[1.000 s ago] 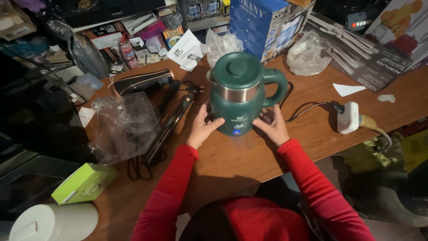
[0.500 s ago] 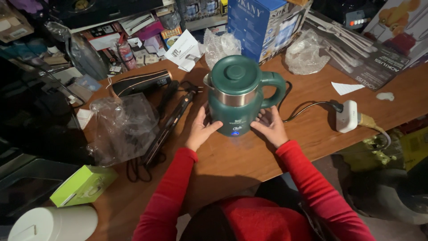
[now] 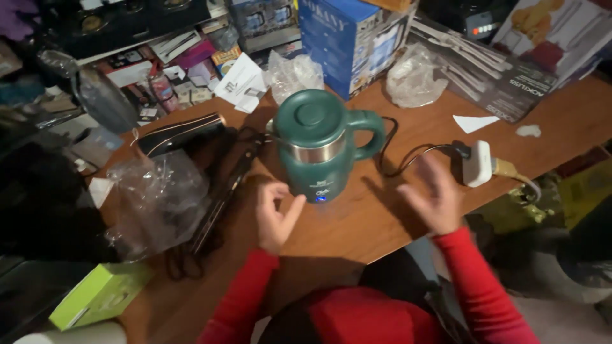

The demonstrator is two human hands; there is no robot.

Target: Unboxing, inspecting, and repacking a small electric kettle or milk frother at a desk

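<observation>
We see a dark green electric kettle [image 3: 317,148] standing upright on the wooden table [image 3: 357,223], with its lid on and its handle to the right. Our left hand [image 3: 275,214] is just beside the kettle base, fingers half curled, not touching it as far as we can tell. Our right hand [image 3: 433,199] is open and blurred, apart from the kettle, near the white plug adapter [image 3: 479,163]. A black cable [image 3: 408,158] runs from the kettle to this adapter. Left of the kettle lie a black hair straightener [image 3: 224,194] and a crumpled clear plastic bag [image 3: 159,200].
</observation>
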